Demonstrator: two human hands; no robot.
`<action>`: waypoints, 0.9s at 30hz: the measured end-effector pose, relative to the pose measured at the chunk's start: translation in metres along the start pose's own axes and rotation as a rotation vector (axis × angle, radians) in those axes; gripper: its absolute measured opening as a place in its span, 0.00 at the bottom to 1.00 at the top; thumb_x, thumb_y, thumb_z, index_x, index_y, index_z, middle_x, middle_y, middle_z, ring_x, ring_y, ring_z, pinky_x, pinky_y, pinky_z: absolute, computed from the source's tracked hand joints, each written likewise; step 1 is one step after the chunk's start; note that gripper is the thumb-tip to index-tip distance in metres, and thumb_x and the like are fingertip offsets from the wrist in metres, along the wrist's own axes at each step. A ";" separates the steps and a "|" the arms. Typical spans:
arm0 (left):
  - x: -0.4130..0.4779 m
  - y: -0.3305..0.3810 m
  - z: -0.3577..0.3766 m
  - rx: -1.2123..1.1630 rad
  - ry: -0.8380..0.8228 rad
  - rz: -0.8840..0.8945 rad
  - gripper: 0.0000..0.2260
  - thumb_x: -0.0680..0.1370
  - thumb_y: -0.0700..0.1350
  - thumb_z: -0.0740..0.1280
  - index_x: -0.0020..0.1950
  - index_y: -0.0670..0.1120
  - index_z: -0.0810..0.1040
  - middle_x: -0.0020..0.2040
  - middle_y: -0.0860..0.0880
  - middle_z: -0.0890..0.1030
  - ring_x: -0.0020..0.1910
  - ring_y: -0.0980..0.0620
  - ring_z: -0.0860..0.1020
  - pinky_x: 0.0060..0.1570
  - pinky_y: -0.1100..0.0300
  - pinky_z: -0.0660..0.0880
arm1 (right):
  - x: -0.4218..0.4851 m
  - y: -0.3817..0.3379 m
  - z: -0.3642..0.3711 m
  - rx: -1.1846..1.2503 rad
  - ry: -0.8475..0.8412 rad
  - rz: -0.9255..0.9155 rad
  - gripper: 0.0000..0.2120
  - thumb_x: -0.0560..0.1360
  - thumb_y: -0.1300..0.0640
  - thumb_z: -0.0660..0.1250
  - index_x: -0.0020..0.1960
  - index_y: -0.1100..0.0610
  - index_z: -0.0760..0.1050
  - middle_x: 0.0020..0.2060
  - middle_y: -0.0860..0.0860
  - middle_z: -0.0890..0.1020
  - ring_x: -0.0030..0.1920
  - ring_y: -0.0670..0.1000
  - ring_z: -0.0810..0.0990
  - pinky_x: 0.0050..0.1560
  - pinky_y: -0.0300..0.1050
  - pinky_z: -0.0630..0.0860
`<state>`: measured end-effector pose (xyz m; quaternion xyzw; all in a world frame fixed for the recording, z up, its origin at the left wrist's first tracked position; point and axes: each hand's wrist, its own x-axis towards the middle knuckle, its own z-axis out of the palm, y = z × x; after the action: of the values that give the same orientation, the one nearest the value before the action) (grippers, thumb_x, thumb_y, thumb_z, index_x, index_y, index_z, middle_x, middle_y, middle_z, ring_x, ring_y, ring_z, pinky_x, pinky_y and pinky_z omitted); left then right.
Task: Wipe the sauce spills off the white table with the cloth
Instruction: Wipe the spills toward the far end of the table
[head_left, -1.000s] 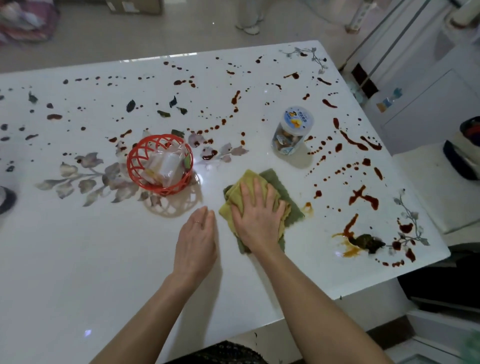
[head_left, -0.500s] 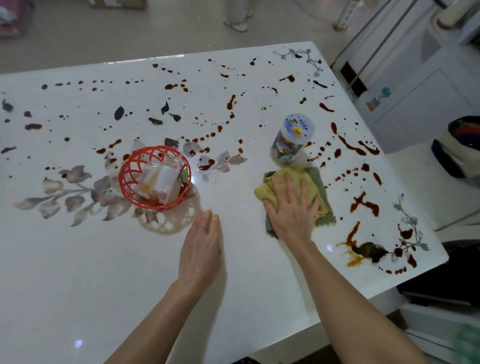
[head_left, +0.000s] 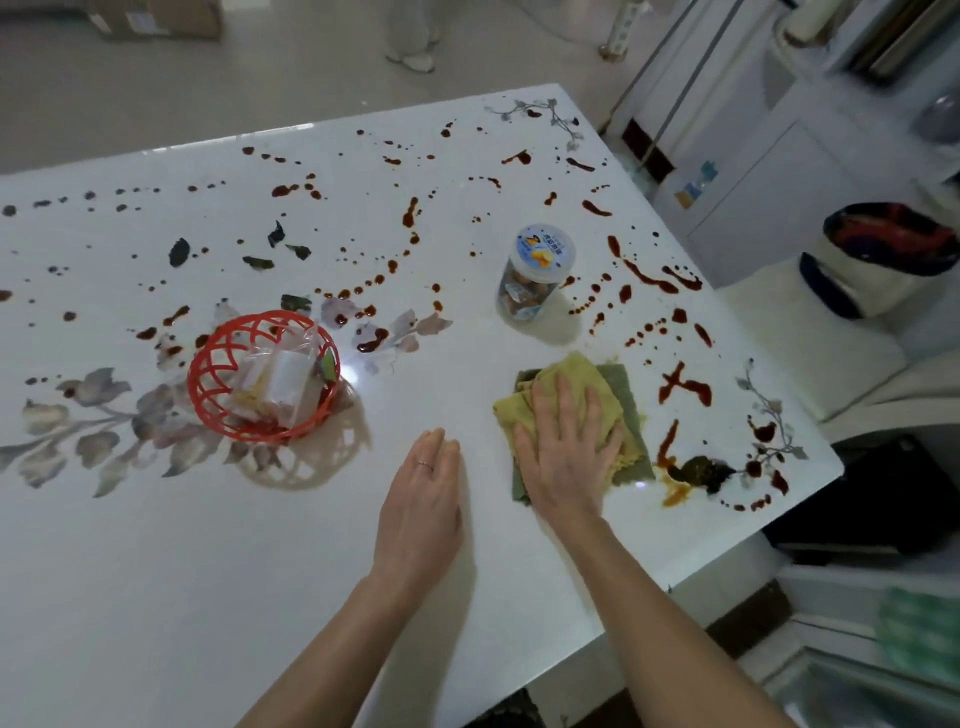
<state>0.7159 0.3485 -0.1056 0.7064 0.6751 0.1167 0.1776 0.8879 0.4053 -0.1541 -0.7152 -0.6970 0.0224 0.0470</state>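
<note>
The white table (head_left: 156, 597) carries dark red-brown sauce spills in drops and streaks over its far and right parts, with a thick cross-shaped streak (head_left: 683, 387) and a smeared dark blob (head_left: 701, 470) near the right edge. A folded yellow and green cloth (head_left: 571, 374) lies just left of those. My right hand (head_left: 569, 447) presses flat on the cloth, fingers spread. Left of it, my left hand (head_left: 421, 499) rests flat on bare tabletop, holding nothing.
A red plastic basket (head_left: 208, 379) with plastic-wrapped items stands left of my hands. A clear jar with a pale blue lid (head_left: 537, 275) stands beyond the cloth. The table's right edge is close to the blob. A bin (head_left: 883, 260) sits on the floor at the right.
My right hand has slid the cloth rightwards from beside the basket to the area in front of the jar, close to the right-edge spills. My left hand stayed flat on the table.
</note>
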 end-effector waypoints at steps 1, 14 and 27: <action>-0.001 0.005 0.001 -0.003 -0.016 0.010 0.29 0.61 0.27 0.66 0.63 0.35 0.72 0.63 0.36 0.74 0.63 0.39 0.73 0.61 0.48 0.70 | -0.019 0.000 -0.001 -0.017 0.014 -0.056 0.29 0.80 0.37 0.46 0.79 0.46 0.59 0.78 0.51 0.61 0.76 0.61 0.59 0.69 0.71 0.56; -0.010 0.045 0.004 0.018 0.008 -0.070 0.27 0.66 0.27 0.63 0.65 0.38 0.71 0.67 0.39 0.71 0.66 0.41 0.70 0.64 0.54 0.68 | -0.052 0.047 -0.004 0.060 -0.003 -0.234 0.29 0.80 0.39 0.53 0.79 0.44 0.55 0.79 0.49 0.59 0.77 0.58 0.58 0.69 0.66 0.60; -0.009 0.112 0.036 0.167 -0.030 -0.154 0.29 0.52 0.29 0.73 0.53 0.39 0.79 0.53 0.41 0.81 0.52 0.44 0.81 0.47 0.56 0.78 | -0.049 0.126 -0.013 0.057 -0.076 -0.555 0.27 0.81 0.37 0.48 0.79 0.40 0.55 0.79 0.46 0.56 0.77 0.57 0.60 0.68 0.65 0.56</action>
<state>0.8318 0.3329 -0.0924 0.6665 0.7320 0.0354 0.1369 1.0134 0.3528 -0.1549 -0.4940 -0.8665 0.0552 0.0454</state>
